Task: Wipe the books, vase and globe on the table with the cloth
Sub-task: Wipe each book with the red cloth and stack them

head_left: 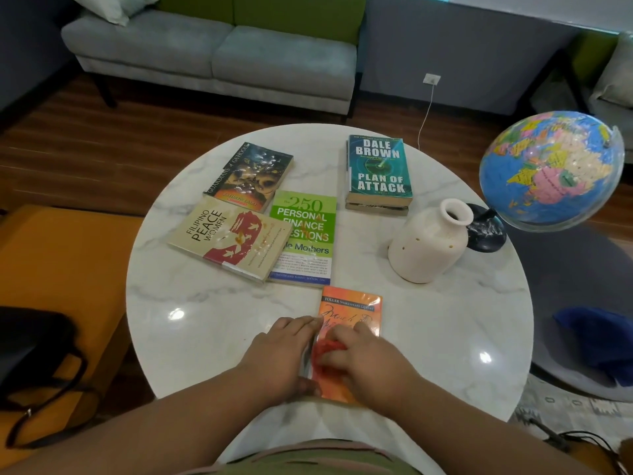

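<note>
An orange paperback lies at the near edge of the round marble table. My left hand holds its left edge, fingers flat on top and thumb at the near corner. My right hand presses a red cloth onto the cover, fingers curled over it. Farther back lie a beige book, a green finance book, a dark fantasy book and a teal novel stacked on another. A cream vase and a blue globe stand at the right.
A grey sofa stands beyond the table. An orange seat with a black bag is at the left. A blue cloth item lies on a grey seat at the right. Cables run over the rug at bottom right.
</note>
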The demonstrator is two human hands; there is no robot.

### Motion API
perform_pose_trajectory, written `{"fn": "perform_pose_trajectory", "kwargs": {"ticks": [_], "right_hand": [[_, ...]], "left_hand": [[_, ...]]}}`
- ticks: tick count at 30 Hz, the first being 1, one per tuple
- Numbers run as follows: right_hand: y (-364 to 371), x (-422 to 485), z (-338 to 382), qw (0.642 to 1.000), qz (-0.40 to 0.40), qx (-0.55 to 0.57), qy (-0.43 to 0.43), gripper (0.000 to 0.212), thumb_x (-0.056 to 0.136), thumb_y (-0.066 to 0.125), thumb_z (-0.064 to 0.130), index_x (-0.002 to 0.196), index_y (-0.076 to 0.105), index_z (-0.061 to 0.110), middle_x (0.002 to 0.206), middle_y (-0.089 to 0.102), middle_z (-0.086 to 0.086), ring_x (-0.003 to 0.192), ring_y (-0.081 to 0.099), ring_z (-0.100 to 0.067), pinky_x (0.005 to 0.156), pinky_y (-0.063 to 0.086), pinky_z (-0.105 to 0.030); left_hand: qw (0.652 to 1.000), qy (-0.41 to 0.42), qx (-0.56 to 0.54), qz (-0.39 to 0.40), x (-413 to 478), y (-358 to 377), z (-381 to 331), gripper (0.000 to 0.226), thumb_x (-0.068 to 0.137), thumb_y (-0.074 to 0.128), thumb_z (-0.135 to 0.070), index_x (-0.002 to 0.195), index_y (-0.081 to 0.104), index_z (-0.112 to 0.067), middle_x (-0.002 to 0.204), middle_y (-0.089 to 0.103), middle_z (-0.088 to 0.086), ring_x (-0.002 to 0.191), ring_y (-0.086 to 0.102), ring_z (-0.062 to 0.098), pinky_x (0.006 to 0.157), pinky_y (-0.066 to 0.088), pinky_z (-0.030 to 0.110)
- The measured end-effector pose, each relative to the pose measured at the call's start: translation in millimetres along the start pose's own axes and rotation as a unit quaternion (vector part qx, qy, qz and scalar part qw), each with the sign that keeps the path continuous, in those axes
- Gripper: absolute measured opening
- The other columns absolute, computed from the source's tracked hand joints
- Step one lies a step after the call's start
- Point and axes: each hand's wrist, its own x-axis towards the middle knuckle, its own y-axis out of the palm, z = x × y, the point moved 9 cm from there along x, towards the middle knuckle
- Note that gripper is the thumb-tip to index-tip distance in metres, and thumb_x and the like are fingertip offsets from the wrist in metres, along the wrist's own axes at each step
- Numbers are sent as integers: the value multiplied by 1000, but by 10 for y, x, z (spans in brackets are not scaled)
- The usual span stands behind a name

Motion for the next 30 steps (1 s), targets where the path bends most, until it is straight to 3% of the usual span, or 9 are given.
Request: {"fn": "perform_pose_trajectory", "kwargs": {"ticks": [2, 4, 6, 11, 16, 21, 24, 26, 30], "right_hand": [[106, -47, 25, 1000, 20, -7, -17, 35, 89, 45, 36, 120, 60, 43, 121, 52, 10, 99, 50, -22, 72, 52, -33], [-6, 28, -165, 999, 1, 3, 49, 38, 94, 44, 32, 129, 52, 43, 133, 41, 11, 114, 41, -22, 88, 47, -33], [-112, 98, -287, 995, -21, 6, 96, 37, 97, 44, 31, 132, 50, 41, 137, 37, 10, 119, 36, -21, 93, 42, -31], [70, 7, 66, 998, 51, 1, -28, 36, 95, 48, 31, 130, 54, 38, 134, 43, 5, 110, 42, -27, 83, 41, -34], [-45, 153, -204, 997, 5, -17, 72, 39, 97, 45, 29, 134, 48, 42, 137, 38, 9, 117, 38, -25, 92, 44, -34], [150, 40, 128, 996, 71, 21, -46, 37, 93, 51, 29, 128, 56, 39, 129, 44, 5, 107, 42, -25, 87, 44, -38], [-50, 167, -210, 999, -5, 29, 41, 37, 96, 46, 33, 131, 51, 45, 135, 40, 11, 115, 40, -22, 93, 42, -33], [-43, 154, -266, 997, -12, 2, 71, 39, 98, 43, 32, 134, 47, 44, 137, 38, 9, 116, 39, -24, 95, 43, -35], [267, -146, 155, 995, 60, 29, -78, 35, 94, 44, 36, 128, 54, 43, 126, 47, 9, 100, 45, -26, 82, 47, -39]], "left_hand": [[1000, 1, -1, -2, 2, -1, 3, 108, 68, 73, -60, 151, 9, -34, 155, 19, -16, 139, 21, 11, 106, 35, 34], [1000, 1, 1, 0, 1, -4, 4, 109, 68, 72, -61, 151, 8, -35, 155, 19, -16, 139, 20, 11, 107, 35, 36], [1000, 0, 1, 7, -6, 6, 11, 109, 67, 72, -62, 151, 7, -35, 155, 18, -16, 140, 19, 11, 108, 34, 37], [1000, 2, -5, 3, -7, 23, 38, 109, 68, 72, -61, 150, 6, -36, 155, 17, -17, 140, 17, 10, 107, 33, 36], [1000, 7, -7, 1, -1, 19, 37, 110, 66, 72, -63, 151, 7, -36, 155, 17, -17, 140, 17, 10, 107, 33, 35], [1000, 13, -16, 0, 4, 22, 64, 110, 65, 73, -62, 151, 9, -36, 155, 17, -19, 139, 18, 9, 105, 34, 32], [1000, 16, -8, 13, 12, 32, 74, 116, 61, 75, -63, 151, 6, -36, 155, 16, -19, 139, 17, 9, 108, 35, 36], [1000, 10, -7, 22, 10, 46, 83, 117, 61, 76, -62, 150, 4, -37, 155, 15, -19, 140, 15, 10, 109, 34, 38], [1000, 9, -15, 25, 10, 58, 97, 116, 61, 76, -61, 151, 6, -36, 155, 15, -20, 139, 16, 9, 107, 35, 38]]}}
